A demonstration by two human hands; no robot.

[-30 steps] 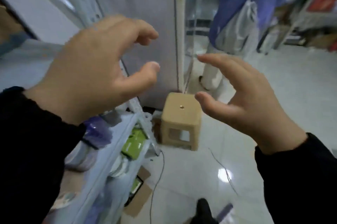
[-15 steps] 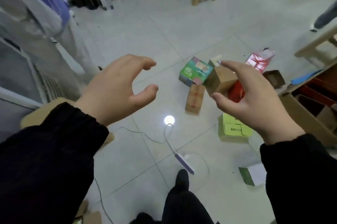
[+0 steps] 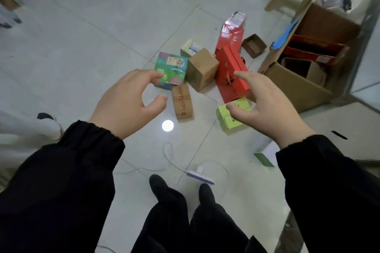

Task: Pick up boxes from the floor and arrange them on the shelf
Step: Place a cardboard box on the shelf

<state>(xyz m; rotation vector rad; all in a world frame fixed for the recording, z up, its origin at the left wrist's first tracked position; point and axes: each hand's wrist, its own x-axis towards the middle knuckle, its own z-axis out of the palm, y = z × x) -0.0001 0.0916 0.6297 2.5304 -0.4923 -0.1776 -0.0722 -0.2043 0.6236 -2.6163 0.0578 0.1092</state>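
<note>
Left grip: our left grip (image 3: 125,104) holds nothing, fingers apart and loosely curved; in view its fingertips overlap the near corner of the green printed box (image 3: 172,69)
Right grip: our right grip (image 3: 265,106) is spread and empty too, covering part of the red box (image 3: 226,63) and the lime-green box (image 3: 223,116)
Boxes: they lie in a loose cluster on the tiled floor (image 3: 82,36), seen between and just beyond our two grips
Materials: glossy pale tiles; matt brown cardboard for the squat carton (image 3: 202,68) and the narrow taped carton (image 3: 182,101); smooth printed card for the coloured ones; a crinkled red foil pack (image 3: 232,28) with a torn silvery top
Count: two shut brown cartons, one green, one red, one lime-green, one pale box (image 3: 190,47) half hidden behind, one small open brown tray (image 3: 254,45)
Right side: one large open cardboard carton (image 3: 298,86) stands just beside the cluster
</note>
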